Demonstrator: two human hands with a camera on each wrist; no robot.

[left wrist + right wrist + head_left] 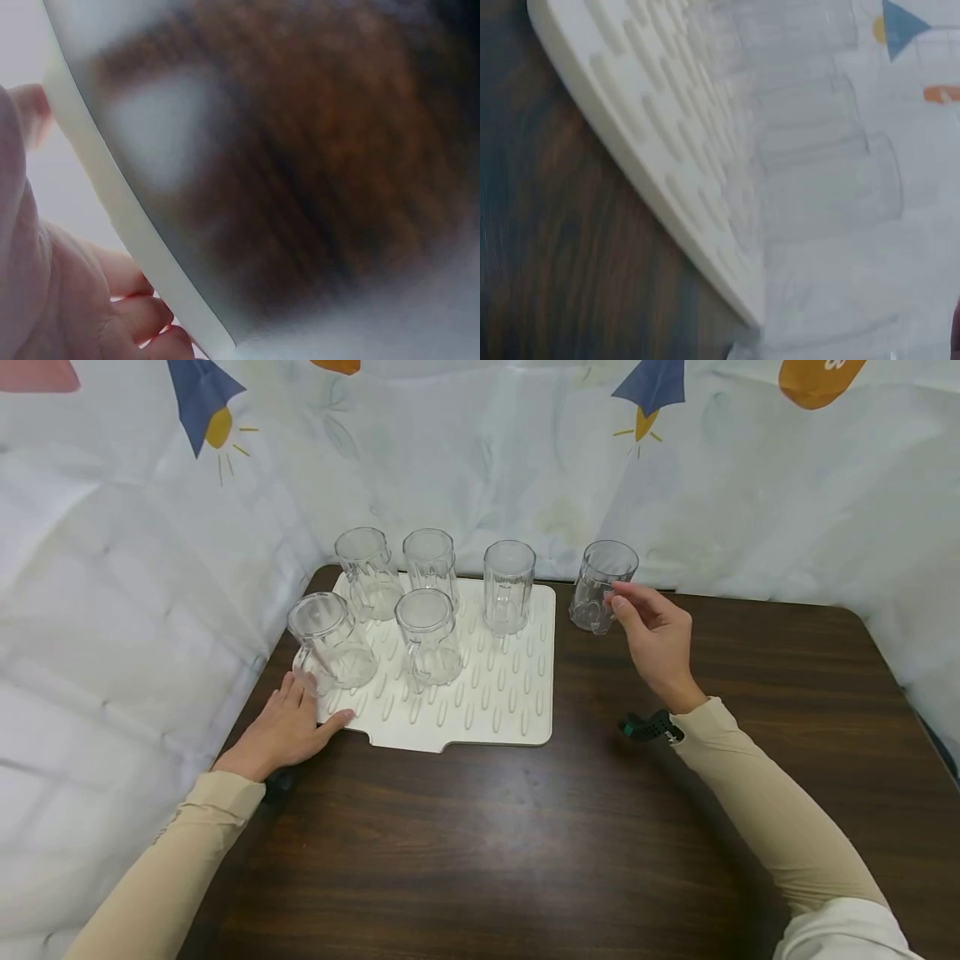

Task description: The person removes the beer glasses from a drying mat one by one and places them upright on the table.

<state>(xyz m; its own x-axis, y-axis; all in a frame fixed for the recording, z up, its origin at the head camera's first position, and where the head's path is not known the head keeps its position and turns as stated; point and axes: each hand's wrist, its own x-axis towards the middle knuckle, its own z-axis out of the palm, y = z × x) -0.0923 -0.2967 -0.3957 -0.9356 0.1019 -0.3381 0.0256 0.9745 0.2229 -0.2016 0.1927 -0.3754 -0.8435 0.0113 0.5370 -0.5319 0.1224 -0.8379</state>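
A clear glass mug [592, 581] stands on the dark table, just right of the white ridged mat [495, 731]. My right hand [656, 635] pinches its handle between thumb and fingers. At the mat's front left corner my left hand [281, 731] rests with fingers extended and thumb spread along the edge. Nearest to it, a glass mug [341, 652] sits on the mat. The left wrist view shows the hand [82, 292] against the mat's pale edge [127, 202]. In the right wrist view only a sliver of hand appears.
Several more glass mugs stand on the mat, among them one at the back right [508, 589] and one in the front row [429, 639]. A white printed cloth [480, 460] hangs behind and to the left of the wooden table [465, 843].
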